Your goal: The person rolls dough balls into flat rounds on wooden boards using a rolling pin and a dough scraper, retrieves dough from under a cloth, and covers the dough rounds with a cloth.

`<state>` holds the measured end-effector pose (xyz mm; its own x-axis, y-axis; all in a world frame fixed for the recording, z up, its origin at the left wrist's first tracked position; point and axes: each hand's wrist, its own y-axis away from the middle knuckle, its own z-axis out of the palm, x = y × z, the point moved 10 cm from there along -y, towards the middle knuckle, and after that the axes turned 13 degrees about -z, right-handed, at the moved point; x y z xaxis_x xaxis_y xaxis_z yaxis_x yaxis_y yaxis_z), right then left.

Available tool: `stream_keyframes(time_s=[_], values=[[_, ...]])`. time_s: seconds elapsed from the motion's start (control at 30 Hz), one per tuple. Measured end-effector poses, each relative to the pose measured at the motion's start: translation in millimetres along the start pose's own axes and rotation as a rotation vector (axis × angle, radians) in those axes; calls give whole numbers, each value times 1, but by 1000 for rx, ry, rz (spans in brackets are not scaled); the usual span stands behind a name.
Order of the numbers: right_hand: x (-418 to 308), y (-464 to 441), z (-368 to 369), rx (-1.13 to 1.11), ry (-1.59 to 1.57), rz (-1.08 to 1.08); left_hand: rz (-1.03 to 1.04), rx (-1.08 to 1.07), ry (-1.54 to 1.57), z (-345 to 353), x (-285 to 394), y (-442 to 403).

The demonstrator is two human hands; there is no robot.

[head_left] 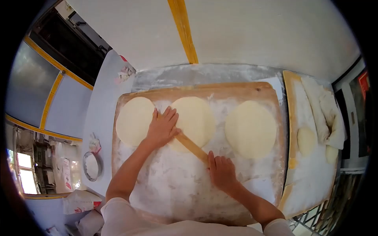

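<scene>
Stick (191, 148) over middle dough round (197, 118), frame centre.
Your right hand (222, 172) grasps its lower end; left hand (162, 128) overlies it, grip indiscernible.

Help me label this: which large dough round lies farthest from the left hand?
The rightmost round on the board; the left hand is near the middle round and left round.

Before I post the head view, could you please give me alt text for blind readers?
A person's left hand lies over and right hand grips a wooden stick slanting across the middle dough round, one of three flat rounds on a floured board. At right, a second board holds smaller dough pieces and a cloth.
</scene>
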<state>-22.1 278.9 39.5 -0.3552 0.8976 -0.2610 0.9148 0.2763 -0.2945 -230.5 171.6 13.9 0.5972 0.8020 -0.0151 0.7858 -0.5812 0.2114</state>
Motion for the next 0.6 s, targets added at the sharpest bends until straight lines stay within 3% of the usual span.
stream_keyframes(time_s=[0.13, 0.27, 0.33, 0.4, 0.47, 0.57, 0.6], values=[[7, -16, -1, 48, -49, 50, 73, 420, 96, -48, 11, -29], [-2, -14, 1, 63, 8, -4, 22, 257, 36, -9, 10, 17], [-10, -13, 11, 57, -6, -69, 104, 346, 23, -13, 11, 76], [-7, -3, 20, 1, -59, -127, 93, 181, 76, -10, 4, 106], [3, -15, 2, -23, -3, -254, -91, -162, -10, 32, -26, 119], [33, -75, -33, 17, 24, -394, -349, -292, 272, 46, -42, 154], [37, -99, -32, 35, 103, -507, -345, -72, 250, 31, -45, 147]])
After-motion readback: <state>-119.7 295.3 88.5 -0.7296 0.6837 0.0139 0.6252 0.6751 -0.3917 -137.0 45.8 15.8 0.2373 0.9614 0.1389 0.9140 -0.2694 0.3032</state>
